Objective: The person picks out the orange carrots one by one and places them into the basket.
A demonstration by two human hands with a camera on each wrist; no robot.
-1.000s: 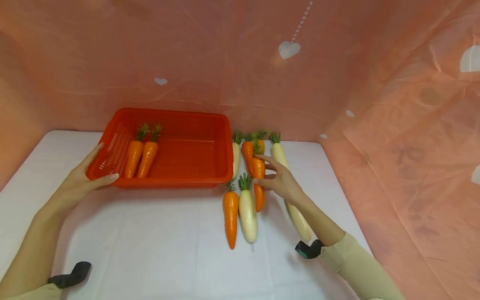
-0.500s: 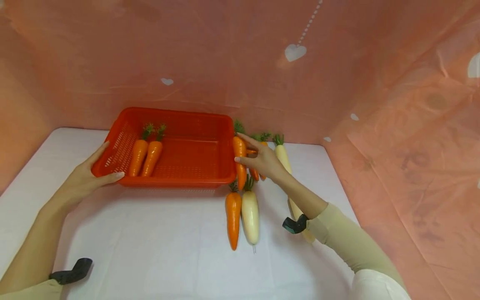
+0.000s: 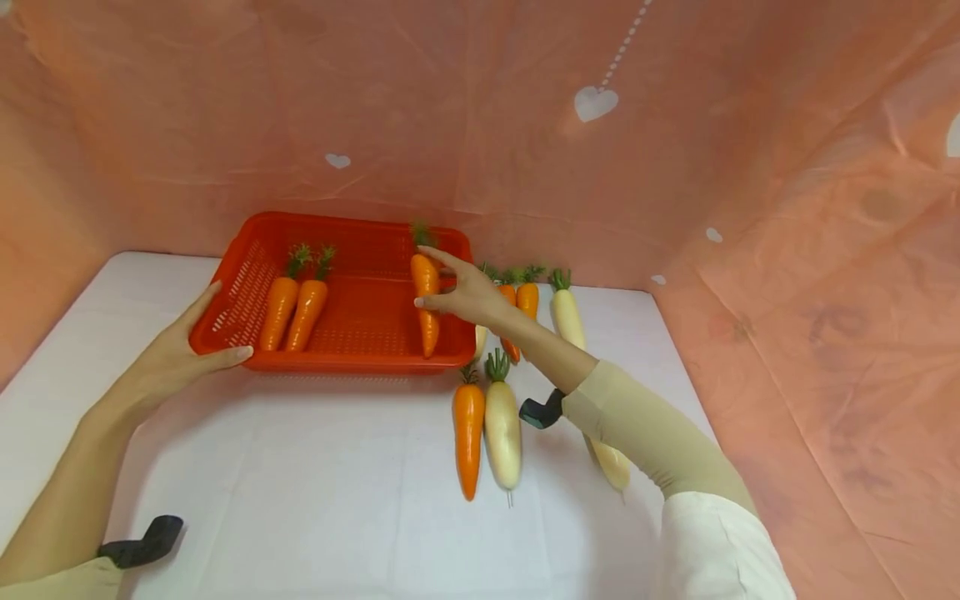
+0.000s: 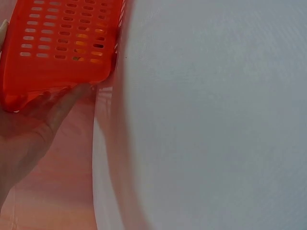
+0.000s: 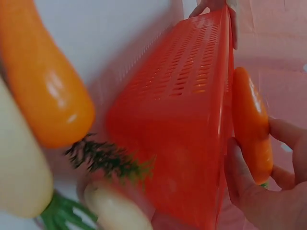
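A red plastic basket (image 3: pixel 360 363) with slotted walls stands at the back of the table. My left hand (image 3: pixel 167 358) grips its left end, thumb over the front rim; in the left wrist view, fingers bend around the basket wall (image 4: pixel 57 72). Two carrots (image 3: pixel 279 310) with green tops lie side by side in the basket's left part. My right hand (image 3: pixel 468 293) pinches another carrot (image 3: pixel 427 287) between thumb and fingers, over the basket's right part. In the right wrist view this carrot (image 5: pixel 252 124) is beside the rim.
Right of the basket lie a carrot (image 3: pixel 468 433) and a white radish (image 3: pixel 503 433) in front. Behind them are two more carrots (image 3: pixel 528 300) and a partly hidden radish (image 3: pixel 480 340). A long radish (image 3: pixel 567 317) lies further right, partly under my right forearm. Pink cloth (image 3: pixel 450 100) hangs behind.
My right hand has lifted the carrot from the group on the right and carried it left over the basket rim. The left hand keeps its grip on the basket.
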